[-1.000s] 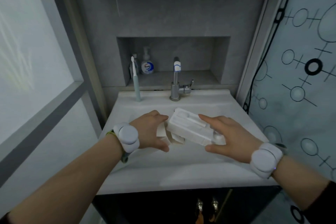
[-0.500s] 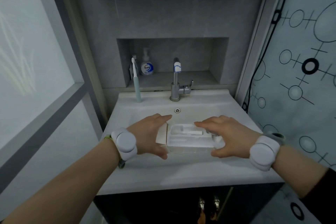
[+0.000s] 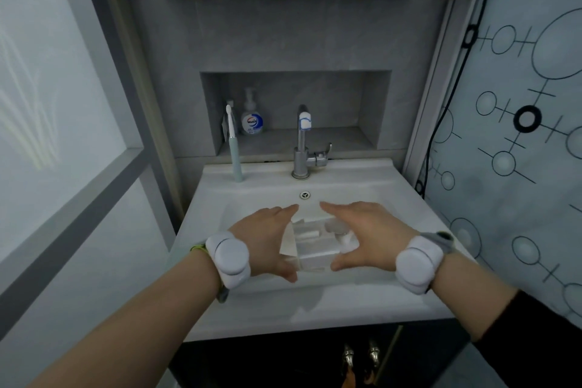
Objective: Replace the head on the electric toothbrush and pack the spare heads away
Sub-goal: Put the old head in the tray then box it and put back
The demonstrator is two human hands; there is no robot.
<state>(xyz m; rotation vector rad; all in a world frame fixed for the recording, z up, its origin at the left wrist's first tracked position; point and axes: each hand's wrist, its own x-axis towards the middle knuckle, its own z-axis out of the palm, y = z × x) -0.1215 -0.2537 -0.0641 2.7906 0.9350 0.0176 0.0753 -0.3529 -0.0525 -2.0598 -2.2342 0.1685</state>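
You had both hands on a small white tray (image 3: 318, 241) held low over the front of the sink (image 3: 362, 186). Your left hand (image 3: 267, 239) cupped its left end, thumb curled under the near edge and fingers (image 3: 285, 210) stretched flat along the far side; your right hand (image 3: 368, 235) mirrored it on the right end, thumb hooked at the near corner. So the grip was a two-sided clamp on the tray, each hand half closed and not a fist. Between your palms the tray showed moulded hollows with at least one white stubby piece, probably a spare head (image 3: 308, 234), lying in them, and a paler flap or sleeve hung at the left end; how many pieces sat there I could not tell. The tray looked like thin moulded plastic, so I judge it light, a little bendy and smooth, and its loose contents could slide out if tipped. Holding it level by the short ends, as you did, seemed the safest hold. Beyond your fingertips lay the overflow hole, then the tap (image 3: 302, 142). Further back and left of your grip the toothbrush (image 3: 234, 154) stood upright on the sink ledge, well apart from the tray, with a soap bottle (image 3: 251, 118) behind it in the wall niche.
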